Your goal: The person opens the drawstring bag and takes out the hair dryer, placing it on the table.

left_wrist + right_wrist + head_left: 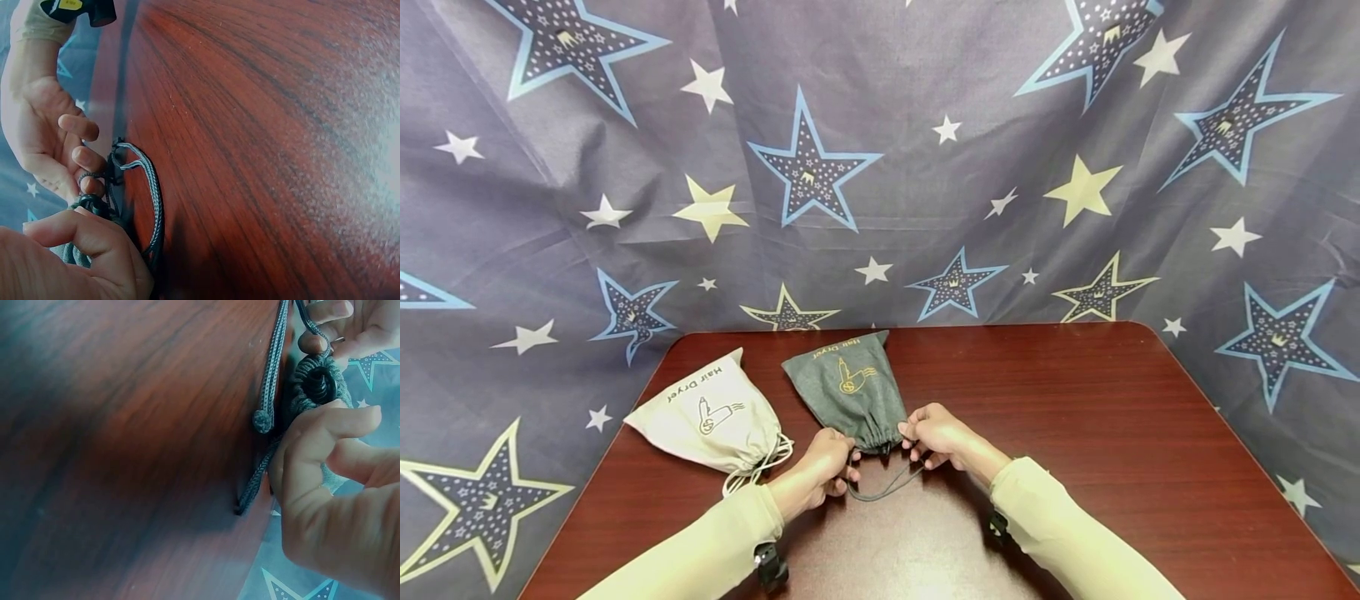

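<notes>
A dark grey drawstring bag (850,383) lies on the table with gold "Hair Dryer" lettering and a dryer drawing, its gathered mouth toward me. At the left side of that mouth, my left hand (827,462) pinches the cloth and cord. My right hand (943,437) pinches the right side with thumb and forefinger. Between the hands a grey drawcord (880,497) hangs in a loop; its knotted end (262,421) shows in the right wrist view. Something black and rounded (321,384) sits within the puckered opening. Most of the bag is out of sight in both wrist views.
A cream drawstring bag (715,412) with the same kind of print lies to the left, its white cords (760,467) close to my left wrist. The dark red wooden table (1075,467) extends to the right. Behind it hangs a star-patterned cloth (895,208).
</notes>
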Motion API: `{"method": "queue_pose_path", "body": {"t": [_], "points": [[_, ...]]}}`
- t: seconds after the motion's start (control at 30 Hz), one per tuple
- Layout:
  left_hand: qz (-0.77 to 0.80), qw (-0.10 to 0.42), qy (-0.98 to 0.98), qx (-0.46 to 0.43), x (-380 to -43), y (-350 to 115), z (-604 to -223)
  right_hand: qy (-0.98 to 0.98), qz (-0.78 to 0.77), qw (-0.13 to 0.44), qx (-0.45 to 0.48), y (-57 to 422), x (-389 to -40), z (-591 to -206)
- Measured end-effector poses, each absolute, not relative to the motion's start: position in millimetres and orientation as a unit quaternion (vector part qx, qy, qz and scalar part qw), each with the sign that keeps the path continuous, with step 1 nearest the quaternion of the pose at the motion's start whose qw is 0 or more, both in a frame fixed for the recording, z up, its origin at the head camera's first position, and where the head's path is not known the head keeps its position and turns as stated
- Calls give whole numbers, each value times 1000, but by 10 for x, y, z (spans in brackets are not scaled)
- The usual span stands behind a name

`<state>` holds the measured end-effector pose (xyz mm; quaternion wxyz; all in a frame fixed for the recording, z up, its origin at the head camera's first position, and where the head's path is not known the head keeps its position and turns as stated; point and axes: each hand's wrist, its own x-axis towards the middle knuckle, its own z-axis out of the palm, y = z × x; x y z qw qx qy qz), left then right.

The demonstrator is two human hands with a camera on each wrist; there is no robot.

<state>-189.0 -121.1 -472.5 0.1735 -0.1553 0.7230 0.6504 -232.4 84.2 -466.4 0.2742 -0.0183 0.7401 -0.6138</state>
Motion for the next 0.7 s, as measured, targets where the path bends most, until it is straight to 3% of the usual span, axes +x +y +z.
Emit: {"method": "queue_pose_path", "body": {"t": [0.7], "points": [[655,175,719,-150,-1885,-1226,-4723,739,-614,278,-18,851,-2329,-4666]]}}
